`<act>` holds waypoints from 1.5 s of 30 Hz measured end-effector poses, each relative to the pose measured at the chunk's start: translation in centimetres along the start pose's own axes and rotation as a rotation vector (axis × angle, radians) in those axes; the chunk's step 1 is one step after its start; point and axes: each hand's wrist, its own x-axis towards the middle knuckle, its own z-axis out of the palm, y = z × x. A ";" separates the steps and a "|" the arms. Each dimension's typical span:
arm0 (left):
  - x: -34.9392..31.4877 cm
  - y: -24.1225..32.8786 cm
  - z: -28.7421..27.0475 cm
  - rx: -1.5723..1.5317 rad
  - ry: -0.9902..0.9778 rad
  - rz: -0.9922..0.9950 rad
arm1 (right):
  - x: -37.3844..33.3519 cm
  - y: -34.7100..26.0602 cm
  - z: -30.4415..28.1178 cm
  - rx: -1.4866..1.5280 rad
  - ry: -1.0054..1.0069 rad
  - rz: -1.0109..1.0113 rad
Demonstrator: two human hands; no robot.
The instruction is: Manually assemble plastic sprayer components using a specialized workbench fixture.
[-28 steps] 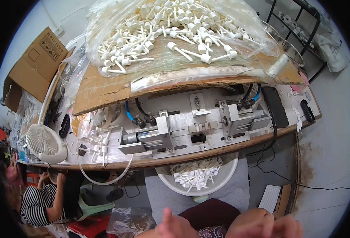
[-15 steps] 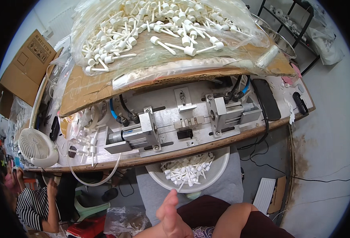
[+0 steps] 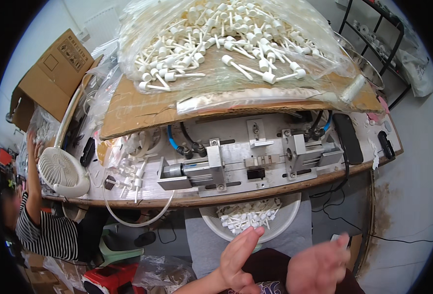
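My left hand [image 3: 238, 259] is raised over my lap, just in front of a white plastic basket [image 3: 295, 215]. Its fingers are stretched out and nothing shows in them. To the right, my right hand [image 3: 319, 267] is up too, blurred by motion; its fingers look apart, and I make out nothing held. White plastic pieces with round caps and thin stems [image 3: 246, 215] fill the basket, which sits on a grey cloth below the bench edge. Beyond it stands a metal clamping fixture [image 3: 260, 161] with a cylinder block on each side. Neither hand touches the fixture or the basket.
A cardboard sheet [image 3: 143, 115] above the bench bears a heap of similar white pieces [image 3: 216, 44]. A white fan [image 3: 62, 169], loose white pieces [image 3: 133, 179] and a black phone [image 3: 347, 139] lie around the fixture. At left is a co-worker in a striped shirt [image 3: 49, 237].
My right hand has come into view at the lower right. My left hand has shifted slightly right and lower. The view has turned a little, and the co-worker's arm is now raised.
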 end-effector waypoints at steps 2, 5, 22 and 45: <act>0.5 -0.1 -1.1 -0.048 -0.143 -0.047 | 0.5 1.3 -1.1 -0.020 -0.141 0.085; 0.0 -0.5 -0.8 -0.119 -0.028 -0.102 | 1.5 2.4 -0.3 0.047 -0.064 0.314; -2.6 -2.1 -2.2 0.058 -0.116 -0.205 | 12.2 19.2 13.4 -0.115 -0.480 0.337; -5.5 -4.0 -4.7 0.166 -0.112 -0.346 | 14.9 23.6 34.7 -0.680 -1.344 0.374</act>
